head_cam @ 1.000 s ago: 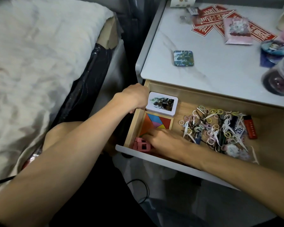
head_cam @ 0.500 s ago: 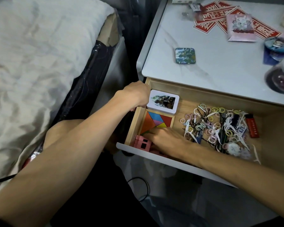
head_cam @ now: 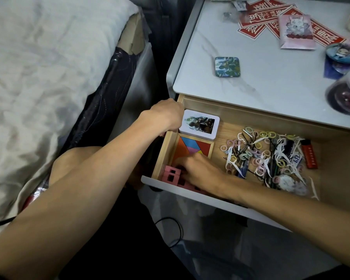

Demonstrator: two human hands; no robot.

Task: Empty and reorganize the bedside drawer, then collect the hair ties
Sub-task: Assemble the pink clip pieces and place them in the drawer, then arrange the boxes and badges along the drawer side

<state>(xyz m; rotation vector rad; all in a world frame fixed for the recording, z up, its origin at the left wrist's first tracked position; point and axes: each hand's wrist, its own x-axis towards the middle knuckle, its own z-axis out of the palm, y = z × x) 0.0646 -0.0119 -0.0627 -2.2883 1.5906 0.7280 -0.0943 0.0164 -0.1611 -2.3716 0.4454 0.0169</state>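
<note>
The bedside drawer [head_cam: 335, 174] is pulled open. My left hand [head_cam: 166, 116] curls over its left wall, beside a white picture tin [head_cam: 200, 124]. My right hand [head_cam: 200, 172] reaches into the front left corner, its fingers curled on the pink blocks [head_cam: 171, 175], which it partly hides. Behind that hand lies a wooden tangram tray [head_cam: 194, 146]. In the middle of the drawer, a heap of small pastel hair ties [head_cam: 259, 156] is mixed with hairpins, floss picks and pens. A red lighter [head_cam: 309, 156] lies at the heap's right edge.
The nightstand top [head_cam: 271, 81] carries a square picture badge [head_cam: 227, 66], red paper cards [head_cam: 257, 19], a pink packet [head_cam: 296, 32], round badges and a clear jar [head_cam: 348, 93]. The bed [head_cam: 49, 77] lies to the left. A black cable [head_cam: 176, 231] loops on the floor below.
My right hand has slid a little toward the drawer's front left, from the tangram onto the pink blocks. My left hand stays on the drawer wall.
</note>
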